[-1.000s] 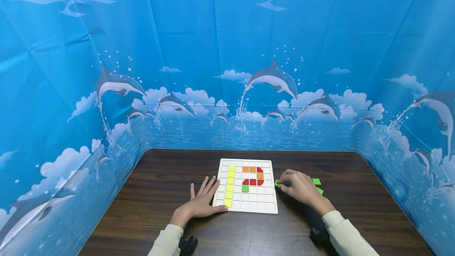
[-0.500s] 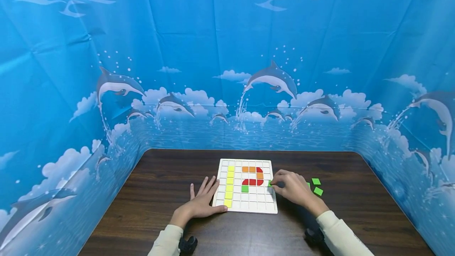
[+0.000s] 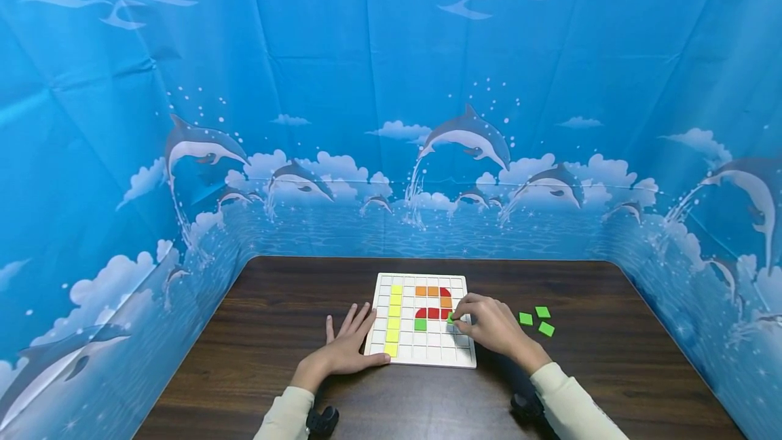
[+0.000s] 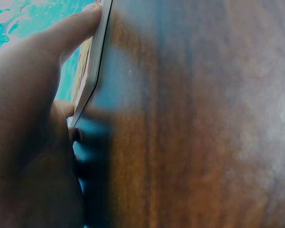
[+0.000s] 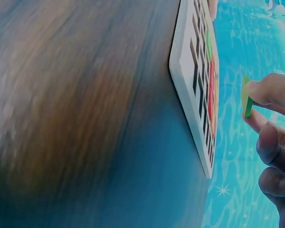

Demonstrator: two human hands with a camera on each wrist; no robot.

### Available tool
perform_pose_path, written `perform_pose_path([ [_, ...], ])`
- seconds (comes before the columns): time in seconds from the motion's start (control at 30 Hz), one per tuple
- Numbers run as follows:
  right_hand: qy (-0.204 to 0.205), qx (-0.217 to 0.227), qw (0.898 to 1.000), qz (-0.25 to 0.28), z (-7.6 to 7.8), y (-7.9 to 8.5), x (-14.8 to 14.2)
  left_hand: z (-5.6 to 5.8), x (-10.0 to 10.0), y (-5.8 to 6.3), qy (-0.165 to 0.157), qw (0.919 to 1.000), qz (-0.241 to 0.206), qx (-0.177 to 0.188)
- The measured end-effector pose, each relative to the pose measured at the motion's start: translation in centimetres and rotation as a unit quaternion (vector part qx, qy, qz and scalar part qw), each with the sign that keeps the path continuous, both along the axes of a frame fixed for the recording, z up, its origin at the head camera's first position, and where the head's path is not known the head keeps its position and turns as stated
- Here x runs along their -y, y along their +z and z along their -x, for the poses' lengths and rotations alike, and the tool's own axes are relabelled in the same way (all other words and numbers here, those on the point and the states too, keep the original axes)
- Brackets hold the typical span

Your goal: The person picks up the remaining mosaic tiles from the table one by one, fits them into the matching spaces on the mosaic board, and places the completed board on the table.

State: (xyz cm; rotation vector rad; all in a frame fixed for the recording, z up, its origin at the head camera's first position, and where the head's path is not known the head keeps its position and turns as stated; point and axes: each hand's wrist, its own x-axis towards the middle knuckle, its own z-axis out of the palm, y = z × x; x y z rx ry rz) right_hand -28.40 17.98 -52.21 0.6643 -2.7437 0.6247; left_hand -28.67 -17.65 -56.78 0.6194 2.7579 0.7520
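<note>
A white gridded board (image 3: 434,353) lies on the table. It bears a column of yellow tiles (image 3: 393,323), a few orange tiles (image 3: 421,291), several red pieces (image 3: 433,314), some with rounded corners, and one green tile (image 3: 420,324). My left hand (image 3: 342,352) is spread at the board's left edge, its thumb on the near left corner. Between thumb and forefinger, my right hand (image 3: 491,323) pinches another green tile (image 5: 247,97). In the right wrist view this tile is raised above the board; in the head view it overlaps the right-hand squares, just below the red pieces.
Three loose green tiles (image 3: 542,312) lie to the right of the board, beyond my right hand. The dark wooden table (image 3: 293,284) ends at a blue dolphin-print curtain (image 3: 342,229) along the back and sides.
My right hand has moved left, carrying the green tile from beside the board to over its right-hand squares. The loose green tiles have come into fuller view. My left hand stays put.
</note>
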Motion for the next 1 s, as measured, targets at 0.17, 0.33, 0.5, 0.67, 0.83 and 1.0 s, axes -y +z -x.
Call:
perform_pose_path([
  [0.17, 0.010, -0.014, 1.000, -0.004, 0.1, -0.2, 0.6, 0.0, -0.1, 0.0, 0.004, 1.0000, 0.004, -0.002],
  [0.33, 0.026, -0.026, 0.999, -0.005, 0.3, -0.3, 1.3, 0.0, -0.2, 0.1, 0.016, 0.9995, 0.025, 0.007],
  [0.5, 0.042, -0.023, 0.999, 0.006, 0.5, -0.4, 2.1, -0.1, -0.2, 0.6, 0.004, 0.9999, 0.009, 0.007],
  [0.67, 0.046, -0.014, 0.999, 0.004, 0.5, -0.6, 2.8, -0.2, -0.2, 0.6, -0.004, 1.0000, 0.000, -0.001],
  [0.83, 0.046, -0.010, 0.999, -0.003, 0.5, -0.9, 3.3, -0.4, -0.2, 0.8, 0.000, 1.0000, 0.004, 0.008],
  [1.0, 0.055, -0.004, 0.998, -0.003, 0.3, -0.9, 3.9, 0.1, -0.2, 0.1, 0.012, 0.9996, 0.022, 0.010],
])
